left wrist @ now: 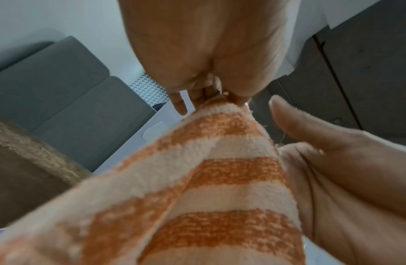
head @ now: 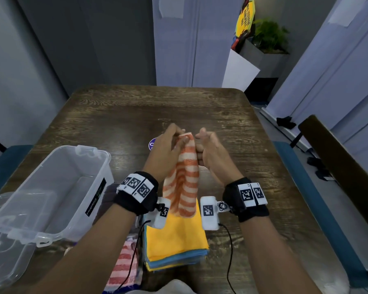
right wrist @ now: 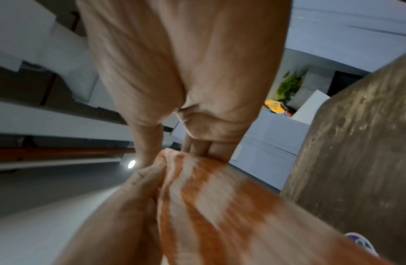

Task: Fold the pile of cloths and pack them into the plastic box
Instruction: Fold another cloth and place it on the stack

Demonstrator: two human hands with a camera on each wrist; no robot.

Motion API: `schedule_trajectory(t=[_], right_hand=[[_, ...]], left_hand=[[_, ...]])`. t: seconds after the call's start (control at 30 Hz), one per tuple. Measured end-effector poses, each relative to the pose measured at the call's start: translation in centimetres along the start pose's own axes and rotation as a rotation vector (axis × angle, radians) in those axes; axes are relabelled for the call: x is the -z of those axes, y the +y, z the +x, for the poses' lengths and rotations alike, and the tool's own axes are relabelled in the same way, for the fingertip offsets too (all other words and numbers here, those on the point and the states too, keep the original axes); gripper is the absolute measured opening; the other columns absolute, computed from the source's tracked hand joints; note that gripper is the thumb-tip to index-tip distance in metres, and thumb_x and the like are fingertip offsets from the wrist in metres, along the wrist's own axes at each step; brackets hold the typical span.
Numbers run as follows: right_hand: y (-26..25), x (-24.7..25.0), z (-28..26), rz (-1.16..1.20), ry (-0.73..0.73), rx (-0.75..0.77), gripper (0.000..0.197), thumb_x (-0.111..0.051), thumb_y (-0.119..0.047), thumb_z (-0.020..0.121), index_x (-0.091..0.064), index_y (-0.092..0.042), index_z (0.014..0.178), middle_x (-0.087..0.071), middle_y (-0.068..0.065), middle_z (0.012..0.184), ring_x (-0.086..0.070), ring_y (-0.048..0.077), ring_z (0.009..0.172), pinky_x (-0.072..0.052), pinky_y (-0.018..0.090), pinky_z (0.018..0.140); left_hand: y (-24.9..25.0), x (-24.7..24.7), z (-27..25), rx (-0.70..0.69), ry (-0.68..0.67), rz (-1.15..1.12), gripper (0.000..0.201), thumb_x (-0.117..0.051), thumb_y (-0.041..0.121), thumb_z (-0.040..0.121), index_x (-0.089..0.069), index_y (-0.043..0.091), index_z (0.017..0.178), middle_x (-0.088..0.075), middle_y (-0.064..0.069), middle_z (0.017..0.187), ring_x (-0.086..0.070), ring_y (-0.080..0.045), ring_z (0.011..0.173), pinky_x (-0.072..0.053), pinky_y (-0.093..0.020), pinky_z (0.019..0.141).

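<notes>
Hanging lengthwise above the table (head: 136, 107), the orange-and-white striped cloth (head: 185, 177) is held up by its top end between both hands, and its lower end drapes down in front of the pile of cloths (head: 176, 240). The left hand (head: 166, 153) pinches the top corner between thumb and fingertips. The right hand (head: 210, 153) has its fingers curled in against the cloth's right edge, thumb raised clear. The cloth hides those fingertips, so how much they clasp is unclear. Both wrist views are blurred low down. A yellow cloth tops the pile, with blue and yellow edges beneath, and wrist gear covers the pile's far edge. A red striped cloth (head: 123, 266) lies left of it, half under the forearm. Farther left stands the open plastic box (head: 77, 211), its lid (head: 6, 262) cut off by the frame. A purple sticker (head: 152, 143) peeks from behind the left hand.
</notes>
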State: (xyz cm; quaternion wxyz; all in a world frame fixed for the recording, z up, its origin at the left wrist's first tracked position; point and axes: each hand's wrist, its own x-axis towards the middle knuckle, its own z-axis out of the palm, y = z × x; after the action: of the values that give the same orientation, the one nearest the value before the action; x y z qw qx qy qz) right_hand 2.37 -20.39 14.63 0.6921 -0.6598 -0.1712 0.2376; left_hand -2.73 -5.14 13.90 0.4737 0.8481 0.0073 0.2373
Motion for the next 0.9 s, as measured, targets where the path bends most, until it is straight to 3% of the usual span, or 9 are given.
schedule_trajectory(t=[0.1, 0.13, 0.27, 0.37, 0.47, 0.57, 0.63, 0.8, 0.9], right_hand=[[0.2, 0.0, -0.3, -0.086, -0.073, 0.04, 0.041, -0.07, -0.019, 0.094, -0.039, -0.012, 0.12, -0.075, 0.017, 0.102, -0.072, 0.029, 0.086, -0.059, 0.046, 0.08], [0.6, 0.2, -0.2, -0.186, -0.087, 0.05, 0.039, -0.071, -0.015, 0.092, -0.043, -0.014, 0.119, -0.075, 0.015, 0.103, -0.073, 0.028, 0.088, -0.061, 0.049, 0.082], [1.9, 0.7, 0.2, -0.594, -0.108, 0.116, 0.019, -0.057, -0.018, 0.094, -0.065, -0.024, 0.11, -0.073, -0.005, 0.104, -0.07, 0.014, 0.099, -0.058, 0.047, 0.089], [2.3, 1.6, 0.3, -0.651, -0.134, 0.084, 0.026, -0.046, -0.013, 0.105, -0.071, -0.02, 0.108, -0.074, -0.007, 0.104, -0.069, 0.009, 0.101, -0.056, 0.043, 0.093], [2.6, 2.4, 0.5, -0.657, -0.123, 0.059, 0.025, -0.045, -0.015, 0.106, -0.068, -0.023, 0.108, -0.073, -0.006, 0.106, -0.067, 0.012, 0.104, -0.053, 0.047, 0.097], [2.7, 2.6, 0.6, -0.619, -0.033, 0.025, 0.01, -0.05, -0.022, 0.105, -0.052, -0.029, 0.098, -0.068, -0.003, 0.102, -0.066, 0.019, 0.102, -0.053, 0.05, 0.092], [2.8, 2.6, 0.6, -0.589, 0.032, 0.036, 0.014, -0.054, -0.026, 0.103, -0.047, -0.028, 0.092, -0.069, 0.001, 0.101, -0.068, 0.023, 0.098, -0.057, 0.05, 0.085], [2.4, 3.2, 0.3, -0.445, 0.158, 0.098, 0.013, -0.057, -0.017, 0.102, -0.058, -0.012, 0.09, -0.072, 0.008, 0.09, -0.072, 0.013, 0.078, -0.057, 0.029, 0.065], [2.4, 3.5, 0.6, -0.327, 0.265, 0.062, 0.013, -0.053, -0.019, 0.104, -0.058, -0.009, 0.097, -0.073, 0.013, 0.095, -0.073, 0.023, 0.086, -0.061, 0.036, 0.071]], left_hand=[[1.1, 1.2, 1.2, -0.027, 0.156, 0.019, 0.012, -0.055, 0.021, 0.102, -0.051, 0.013, 0.095, -0.056, 0.01, 0.081, -0.053, 0.002, 0.071, -0.041, -0.009, 0.064], [1.4, 1.8, 1.8, -0.029, 0.202, 0.029, 0.012, -0.055, 0.021, 0.102, -0.051, 0.014, 0.094, -0.054, 0.01, 0.08, -0.051, 0.003, 0.069, -0.04, -0.01, 0.062], [2.2, 4.8, 3.8, -0.025, 0.382, 0.043, 0.016, -0.052, 0.027, 0.102, -0.05, 0.014, 0.094, -0.051, 0.008, 0.077, -0.045, -0.001, 0.065, -0.042, -0.02, 0.062], [1.7, 6.9, 4.5, -0.01, 0.488, 0.061, 0.017, -0.049, 0.026, 0.103, -0.05, 0.01, 0.098, -0.049, 0.01, 0.078, -0.045, 0.001, 0.066, -0.042, -0.023, 0.064], [0.6, 7.7, 4.4, 0.02, 0.538, 0.07, 0.018, -0.048, 0.026, 0.103, -0.05, 0.008, 0.099, -0.048, 0.012, 0.08, -0.046, -0.002, 0.07, -0.045, -0.028, 0.069], [0.0, 7.5, 4.0, 0.068, 0.554, 0.073, 0.018, -0.048, 0.028, 0.103, -0.051, 0.01, 0.101, -0.049, 0.015, 0.079, -0.047, 0.002, 0.068, -0.044, -0.024, 0.068], [-0.4, 7.5, 3.8, 0.101, 0.577, 0.072, 0.02, -0.048, 0.029, 0.104, -0.051, 0.01, 0.103, -0.049, 0.015, 0.08, -0.047, 0.005, 0.068, -0.042, -0.019, 0.067], [-1.5, 8.2, 3.7, 0.174, 0.586, 0.07, 0.018, -0.047, 0.032, 0.104, -0.05, 0.015, 0.102, -0.049, 0.016, 0.082, -0.047, 0.007, 0.07, -0.039, -0.013, 0.066], [-2.4, 8.0, 3.3, 0.205, 0.547, 0.069, 0.021, -0.048, 0.035, 0.104, -0.052, 0.014, 0.101, -0.052, 0.012, 0.083, -0.049, 0.004, 0.072, -0.044, -0.019, 0.07]])
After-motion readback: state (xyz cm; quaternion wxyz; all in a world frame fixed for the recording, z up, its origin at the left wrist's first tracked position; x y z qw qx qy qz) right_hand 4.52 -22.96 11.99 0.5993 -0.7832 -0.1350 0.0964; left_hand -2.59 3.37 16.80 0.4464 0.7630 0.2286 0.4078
